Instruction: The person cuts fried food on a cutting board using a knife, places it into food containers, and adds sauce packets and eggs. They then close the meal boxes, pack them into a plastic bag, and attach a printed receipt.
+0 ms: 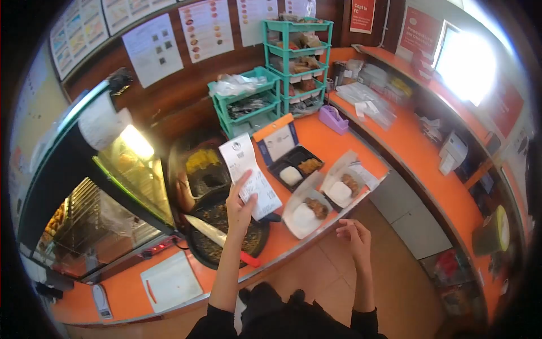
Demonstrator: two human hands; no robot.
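Note:
A long printed receipt [251, 178] is pinched in my left hand [241, 206], above the orange counter. My right hand [354, 237] hangs in front of the counter's edge with its fingers bent and apart, holding nothing that shows. Between the hands stand two open white boxes, one [305, 217] nearer and one [340, 191] to its right, each with rice and brown pieces of food. Behind them lies a black tray [293, 167] with rice and browned food in its compartments.
Left of the boxes is a black pan [212, 240] with a knife [214, 231] across it. A white cutting board [171, 282] and a scale [102, 301] lie at the left. Turquoise racks [275, 73] and a purple tape dispenser [333, 119] stand behind.

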